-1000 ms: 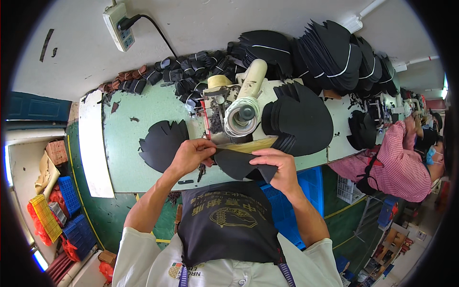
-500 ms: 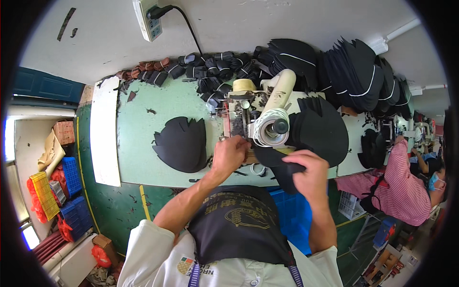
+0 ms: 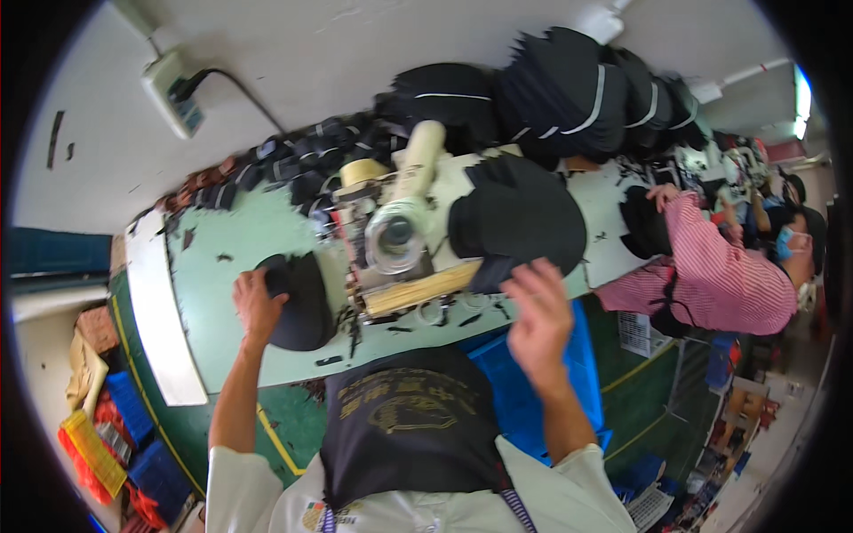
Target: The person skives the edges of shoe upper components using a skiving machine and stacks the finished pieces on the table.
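At the left, a stack of black curved sheet pieces (image 3: 306, 306) lies on the pale green table. My left hand (image 3: 256, 302) is at its left edge, thumb and fingers closed on a black sheet piece (image 3: 276, 274) there. To the right of the cream bench machine (image 3: 416, 182) lies a larger fan of black sheet pieces (image 3: 529, 213) with notched edges. My right hand (image 3: 540, 311), slightly blurred, hovers just in front of this fan with its fingers apart. A dark flap (image 3: 491, 274) sits close to its fingertips; the hand does not appear to grip it.
A yellowish strip (image 3: 422, 289) runs along the machine's front edge. Tied black bundles (image 3: 569, 93) line the wall. Below the table stands a blue bin (image 3: 542, 382). A co-worker in a red-checked top (image 3: 724, 271) sits at the right, one hand on black pieces.
My left hand has moved from the machine to the left stack with a black piece. My right hand has let go of its piece and opened. The view has tilted and shifted.
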{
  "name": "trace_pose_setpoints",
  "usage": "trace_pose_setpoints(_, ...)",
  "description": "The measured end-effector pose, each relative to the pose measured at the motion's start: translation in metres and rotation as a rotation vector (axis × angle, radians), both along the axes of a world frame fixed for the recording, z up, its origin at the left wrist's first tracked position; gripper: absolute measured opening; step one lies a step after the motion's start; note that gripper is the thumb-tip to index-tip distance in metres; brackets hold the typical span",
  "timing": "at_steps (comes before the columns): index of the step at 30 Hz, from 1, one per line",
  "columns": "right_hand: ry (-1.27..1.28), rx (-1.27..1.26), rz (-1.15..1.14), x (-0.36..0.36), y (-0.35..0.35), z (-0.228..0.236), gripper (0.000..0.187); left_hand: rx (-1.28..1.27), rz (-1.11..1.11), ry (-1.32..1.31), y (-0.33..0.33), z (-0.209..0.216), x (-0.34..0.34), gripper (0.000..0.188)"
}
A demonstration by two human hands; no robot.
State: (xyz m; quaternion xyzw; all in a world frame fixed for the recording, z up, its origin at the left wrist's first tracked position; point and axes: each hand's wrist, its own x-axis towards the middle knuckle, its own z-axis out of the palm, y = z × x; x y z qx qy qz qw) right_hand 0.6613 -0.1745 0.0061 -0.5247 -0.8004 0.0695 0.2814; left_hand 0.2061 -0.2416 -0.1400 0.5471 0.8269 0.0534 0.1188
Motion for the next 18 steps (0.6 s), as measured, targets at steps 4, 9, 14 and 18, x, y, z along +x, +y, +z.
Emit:
trace_pose_setpoints(4,0.487,-0.381,0.314,-0.065,-0.046,-0.014,0.038,-0.192,-0.204,-0.401,-0.002,0.037,-0.018,0.029)
trace_pose_setpoints(9,0.662,-0.845,0.385,-0.112,-0.057,-0.050,0.032,-0.422,-0.593,-0.757,0.049,0.134,0.066,0.019)
trace_pose_setpoints(14,1.029,-1.365,0.131,-0.117,-0.046,-0.069,0.030,-0.353,-0.593,-0.714,0.075,0.116,0.095,0.029)
trace_pose_setpoints(18,1.160,-1.505,-0.008,-0.125,-0.038,-0.067,0.029,-0.397,-0.493,-0.629,0.084,0.114,0.101,0.025)
